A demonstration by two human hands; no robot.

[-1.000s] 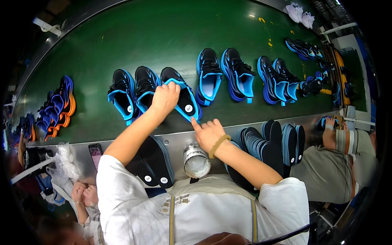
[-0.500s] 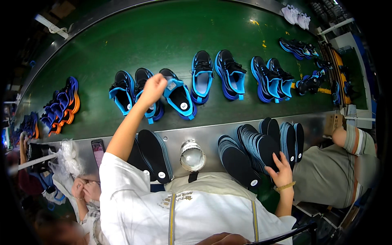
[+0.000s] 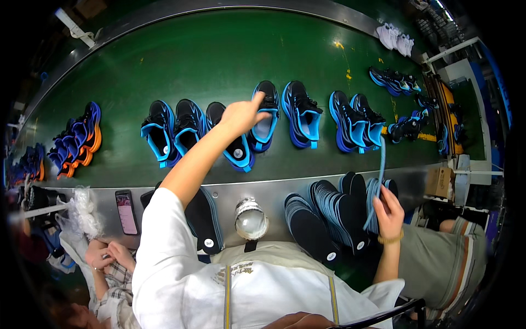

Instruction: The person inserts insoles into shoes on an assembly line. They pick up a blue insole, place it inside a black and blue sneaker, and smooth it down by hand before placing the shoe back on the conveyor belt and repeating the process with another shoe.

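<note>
Head view: your left hand [image 3: 241, 114] reaches out over the green conveyor belt [image 3: 219, 55], fingers curled on the heel collar of a black-and-blue sneaker [image 3: 264, 118]. It looks clamped on it, though I can't tell how firmly. A second black-and-blue sneaker [image 3: 230, 140] lies just under your forearm, touching its neighbour.

Your right hand [image 3: 389, 211] is well apart from the left, down at the steel shelf [image 3: 274, 189], pinching one thin blue-edged insole [image 3: 378, 181] that stands nearly upright. The stack of dark insoles [image 3: 329, 216] leans just beside it.

Risks:
- The insole is held only by its lower end. It flexes, so it may fold or slip out when you bring it across.
- Your forearm sits over the lower sneaker; a sweep back could drag it out of the row.
- The leaning stack could fan out and slide off the shelf if your wrist bumps it.
- The round metal-and-glass lamp [image 3: 251, 218] sits close to your chest; leaning in could knock it.
</note>
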